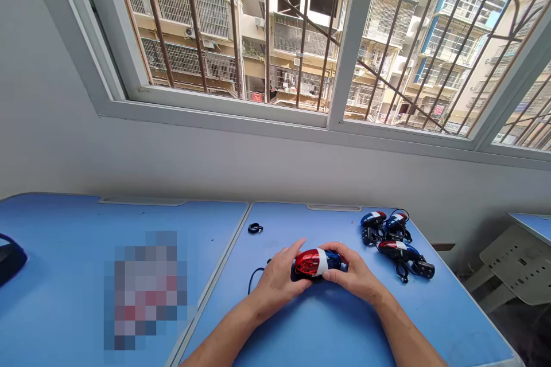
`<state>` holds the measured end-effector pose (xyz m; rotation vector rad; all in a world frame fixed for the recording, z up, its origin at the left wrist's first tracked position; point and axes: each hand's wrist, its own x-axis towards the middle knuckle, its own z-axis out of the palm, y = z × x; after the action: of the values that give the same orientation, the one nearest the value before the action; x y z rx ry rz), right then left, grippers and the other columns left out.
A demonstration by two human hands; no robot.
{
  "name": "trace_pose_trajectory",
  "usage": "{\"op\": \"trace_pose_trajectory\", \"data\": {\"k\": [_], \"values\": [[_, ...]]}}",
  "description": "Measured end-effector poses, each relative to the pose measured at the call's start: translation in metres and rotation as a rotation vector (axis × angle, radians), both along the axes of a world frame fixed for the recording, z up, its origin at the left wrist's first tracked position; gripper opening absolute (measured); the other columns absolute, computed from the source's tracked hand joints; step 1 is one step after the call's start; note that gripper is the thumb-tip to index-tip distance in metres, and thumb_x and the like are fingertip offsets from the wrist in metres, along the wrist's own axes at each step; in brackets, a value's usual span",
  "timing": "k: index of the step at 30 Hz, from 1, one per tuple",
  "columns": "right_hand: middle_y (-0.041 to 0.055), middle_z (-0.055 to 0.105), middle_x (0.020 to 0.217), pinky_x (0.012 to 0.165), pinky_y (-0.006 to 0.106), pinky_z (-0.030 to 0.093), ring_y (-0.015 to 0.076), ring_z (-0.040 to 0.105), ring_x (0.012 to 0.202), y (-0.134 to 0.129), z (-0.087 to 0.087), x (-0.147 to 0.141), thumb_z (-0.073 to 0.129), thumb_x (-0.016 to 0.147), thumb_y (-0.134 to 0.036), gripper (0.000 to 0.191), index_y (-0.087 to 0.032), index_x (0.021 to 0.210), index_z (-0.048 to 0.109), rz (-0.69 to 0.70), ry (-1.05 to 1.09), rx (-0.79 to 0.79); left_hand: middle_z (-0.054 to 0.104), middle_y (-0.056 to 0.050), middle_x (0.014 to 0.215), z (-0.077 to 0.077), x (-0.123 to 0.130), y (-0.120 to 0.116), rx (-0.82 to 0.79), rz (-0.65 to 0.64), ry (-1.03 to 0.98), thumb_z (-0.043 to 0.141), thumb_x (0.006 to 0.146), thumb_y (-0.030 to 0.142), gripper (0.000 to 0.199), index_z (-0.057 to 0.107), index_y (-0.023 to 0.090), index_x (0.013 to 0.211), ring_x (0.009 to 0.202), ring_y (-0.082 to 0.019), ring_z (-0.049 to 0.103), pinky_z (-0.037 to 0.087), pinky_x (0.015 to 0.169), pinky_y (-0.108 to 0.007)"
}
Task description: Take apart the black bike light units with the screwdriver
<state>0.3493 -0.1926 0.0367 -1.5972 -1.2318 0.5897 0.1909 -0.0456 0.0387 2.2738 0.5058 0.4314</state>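
Observation:
A glossy light unit (317, 262), red on the left, white in the middle and dark blue on the right, is held between both hands just over the blue desk (327, 327). My left hand (282, 269) grips its red end, thumb at the near side and fingers at the far side. The blue end is in my right hand (350, 269), its thumb along the near edge. A black cable (251, 280) curves out beside my left hand and is partly hidden by it. Farther back on the desk lies a small black ring clamp (255, 228).
Several similar red, white and blue units (398, 249) with black clamps and cables lie at the desk's right. A second blue desk (64, 241) adjoins on the left, with a pixelated patch and a dark object (11, 260). Behind are a wall and barred window.

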Motion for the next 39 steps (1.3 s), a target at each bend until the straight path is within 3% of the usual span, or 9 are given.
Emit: {"op": "trace_pose_trajectory", "data": {"k": [6,12,18,24,32,39], "values": [[0.0057,0.068,0.111,0.089,0.037,0.049,0.0245,0.062,0.103,0.002,-0.004,0.003,0.069,0.077,-0.038,0.041,-0.022,0.113,0.062,-0.032,0.027,0.05,0.066,-0.007,0.118,0.002,0.0,0.0,0.005,-0.006,-0.018,0.065,0.067,0.02,0.072,0.048,0.021,0.137,0.107,-0.029,0.061,0.047,0.093,-0.038],[0.0083,0.067,0.114,0.09,0.039,0.05,0.0256,0.062,0.105,0.007,-0.011,0.008,0.068,0.078,-0.041,0.041,-0.021,0.113,0.059,-0.128,0.089,0.127,0.068,-0.005,0.111,-0.003,0.002,0.001,-0.023,-0.014,-0.051,0.065,0.065,0.015,0.075,0.046,0.023,0.138,0.103,-0.027,0.062,0.047,0.093,-0.038],[0.009,0.068,0.11,0.088,0.039,0.051,0.0271,0.062,0.105,0.012,-0.014,0.008,0.066,0.078,-0.044,0.041,-0.021,0.111,0.059,-0.28,0.063,0.155,0.068,-0.005,0.111,-0.005,0.0,0.003,0.034,-0.078,-0.055,0.062,0.068,0.013,0.057,0.06,0.024,0.124,0.103,-0.025,0.061,0.047,0.093,-0.037],[0.0085,0.07,0.108,0.087,0.038,0.052,0.0266,0.064,0.101,0.013,-0.017,0.008,0.064,0.08,-0.041,0.037,-0.02,0.11,0.061,-0.368,-0.019,0.141,0.069,-0.003,0.111,-0.001,-0.001,0.003,0.093,-0.171,-0.076,0.061,0.073,0.016,0.04,0.068,0.028,0.111,0.102,-0.026,0.061,0.047,0.092,-0.037],[0.0077,0.07,0.107,0.087,0.039,0.05,0.0265,0.065,0.096,0.013,-0.021,0.012,0.062,0.079,-0.035,0.038,-0.02,0.114,0.061,-0.472,-0.251,0.047,0.07,-0.004,0.109,-0.002,0.0,0.003,0.139,-0.193,-0.076,0.06,0.076,0.018,0.039,0.068,0.027,0.113,0.1,-0.026,0.061,0.047,0.088,-0.037],[0.009,0.067,0.117,0.091,0.043,0.049,0.0293,0.062,0.107,0.012,-0.025,0.018,0.061,0.078,-0.031,0.04,-0.022,0.116,0.06,-0.5,-0.366,-0.01,0.069,-0.005,0.11,-0.003,-0.001,0.003,0.154,-0.214,-0.078,0.058,0.079,0.019,0.038,0.068,0.026,0.114,0.101,-0.027,0.06,0.047,0.09,-0.039]]}}
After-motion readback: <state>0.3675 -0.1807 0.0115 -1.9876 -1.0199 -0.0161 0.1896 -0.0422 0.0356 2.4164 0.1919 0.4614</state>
